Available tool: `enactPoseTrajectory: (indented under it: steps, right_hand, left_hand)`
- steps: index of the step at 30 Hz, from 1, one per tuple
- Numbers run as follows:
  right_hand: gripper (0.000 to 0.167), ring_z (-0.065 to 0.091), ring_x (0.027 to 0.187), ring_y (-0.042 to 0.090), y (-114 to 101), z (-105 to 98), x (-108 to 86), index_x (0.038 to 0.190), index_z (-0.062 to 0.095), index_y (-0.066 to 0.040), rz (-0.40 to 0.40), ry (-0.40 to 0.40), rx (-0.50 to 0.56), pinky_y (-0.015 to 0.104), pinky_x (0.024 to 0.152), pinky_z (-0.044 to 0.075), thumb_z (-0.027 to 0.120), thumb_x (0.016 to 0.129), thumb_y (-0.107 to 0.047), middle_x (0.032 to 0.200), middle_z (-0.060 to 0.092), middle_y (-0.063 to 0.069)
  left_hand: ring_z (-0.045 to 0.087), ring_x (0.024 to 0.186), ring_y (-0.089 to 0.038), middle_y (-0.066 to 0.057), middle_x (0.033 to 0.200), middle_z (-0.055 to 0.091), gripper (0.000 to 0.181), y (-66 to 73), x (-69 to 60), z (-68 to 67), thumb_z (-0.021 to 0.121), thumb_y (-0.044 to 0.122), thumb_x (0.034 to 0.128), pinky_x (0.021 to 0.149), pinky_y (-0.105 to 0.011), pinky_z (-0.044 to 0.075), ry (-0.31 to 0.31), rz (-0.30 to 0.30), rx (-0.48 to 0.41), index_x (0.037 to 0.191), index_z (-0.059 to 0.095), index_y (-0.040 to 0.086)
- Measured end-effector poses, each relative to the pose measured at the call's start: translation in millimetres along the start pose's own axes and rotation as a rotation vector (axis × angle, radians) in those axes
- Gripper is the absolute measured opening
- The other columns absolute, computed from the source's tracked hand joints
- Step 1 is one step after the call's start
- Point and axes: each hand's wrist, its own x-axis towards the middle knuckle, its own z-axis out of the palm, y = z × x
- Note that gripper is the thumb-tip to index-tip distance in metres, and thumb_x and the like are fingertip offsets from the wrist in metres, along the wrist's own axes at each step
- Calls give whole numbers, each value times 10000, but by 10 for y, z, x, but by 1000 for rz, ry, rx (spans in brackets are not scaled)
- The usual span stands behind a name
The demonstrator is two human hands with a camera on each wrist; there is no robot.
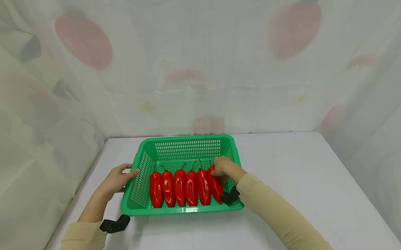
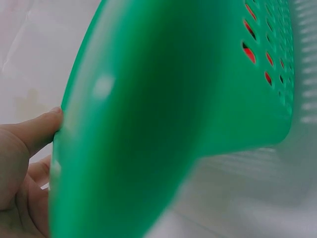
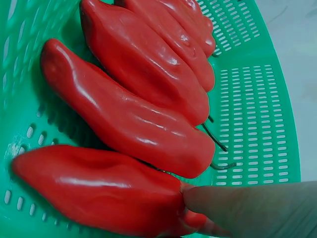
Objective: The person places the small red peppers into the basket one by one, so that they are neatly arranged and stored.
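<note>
Several red peppers stand side by side in a row inside a green plastic basket [image 1: 190, 210], their stems toward the far side. My left hand [image 1: 117, 179] grips the basket's left rim, thumb over the edge; the left wrist view shows the thumb [image 2: 42, 129] on the green rim [image 2: 114, 124]. At the right end of the row, my right hand [image 1: 225, 166] pinches the rightmost pepper [image 1: 215, 186] near its stem end. Close up in the right wrist view, that pepper [image 3: 104, 191] lies on the slotted basket floor, its stem hidden by the fingers.
The basket sits on a white table [image 1: 290, 180] toward its left half. A pale curtain [image 1: 238, 75] with faded fruit prints hangs behind the table and along both sides. Black wrist cameras [image 1: 115, 224] are strapped on both arms.
</note>
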Motion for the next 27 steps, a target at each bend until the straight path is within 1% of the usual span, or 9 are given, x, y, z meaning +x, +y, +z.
enactPoseTrajectory:
  steps: [1, 4, 8, 13, 14, 18, 21, 23, 27]
  right_hand:
    - [199, 667, 577, 236, -3, -2, -3, 940, 535, -24, -1, -3, -21, 308, 551, 549, 599, 887, -205, 827, 590, 134]
    - [191, 672, 586, 219, -10, -4, -7, 891, 536, -34, -1, -13, -68, 288, 562, 547, 589, 895, -218, 744, 595, 119]
    - [193, 673, 592, 206, -19, -6, -14, 850, 540, -40, 11, -26, -93, 263, 549, 537, 582, 899, -222, 701, 594, 111]
    - [207, 652, 528, 188, -30, -20, -4, 840, 551, -38, 28, -46, -100, 252, 531, 526, 585, 894, -235, 728, 594, 114]
    - [214, 637, 495, 178, -18, -14, 24, 841, 551, -34, 20, -49, -105, 250, 518, 519, 591, 888, -239, 732, 587, 115]
    - [218, 622, 464, 166, -25, -23, 34, 875, 563, -27, 26, -53, -125, 242, 566, 522, 597, 884, -242, 802, 605, 127]
    - [209, 647, 507, 184, -39, -30, 5, 872, 566, -28, 31, -36, -123, 246, 630, 533, 602, 883, -233, 849, 618, 141]
    - [207, 657, 533, 192, -41, -32, -19, 841, 568, -32, 16, -11, -135, 256, 660, 534, 606, 879, -232, 846, 624, 141]
    - [230, 662, 559, 213, -39, -37, -52, 761, 567, -41, -21, 67, -146, 265, 609, 533, 609, 881, -233, 767, 625, 127]
  left_hand:
    - [641, 826, -195, -259, 1143, 572, 637, 1, 0, 1, 524, 426, 917, 738, -448, 541, 0, 1, -1, 1335, 340, -18]
    - [645, 826, -199, -268, 1149, 567, 638, 2, 2, 6, 524, 420, 918, 726, -441, 545, 3, 5, -4, 1338, 337, -22]
    - [648, 822, -201, -274, 1150, 565, 637, 3, 0, 10, 521, 418, 920, 713, -434, 548, 8, 8, -3, 1338, 337, -26]
    - [648, 825, -201, -274, 1146, 568, 633, 8, -8, 10, 519, 418, 922, 712, -430, 549, 9, 13, -4, 1333, 342, -30]
    - [648, 825, -200, -274, 1146, 568, 632, 10, -10, 10, 519, 418, 922, 711, -430, 549, 9, 13, -5, 1333, 343, -29]
    - [648, 821, -198, -272, 1140, 572, 629, 15, -15, 8, 518, 415, 923, 707, -424, 551, 6, 15, -10, 1332, 345, -30]
    - [649, 820, -198, -271, 1137, 574, 630, 16, -15, 8, 518, 415, 923, 707, -423, 551, 6, 17, -12, 1333, 345, -31]
    - [649, 820, -199, -272, 1136, 574, 633, 15, -13, 10, 518, 416, 923, 707, -426, 551, 6, 20, -13, 1333, 344, -33]
    - [649, 819, -199, -272, 1134, 574, 637, 9, -3, 7, 517, 416, 923, 706, -427, 551, 5, 20, -8, 1336, 341, -36]
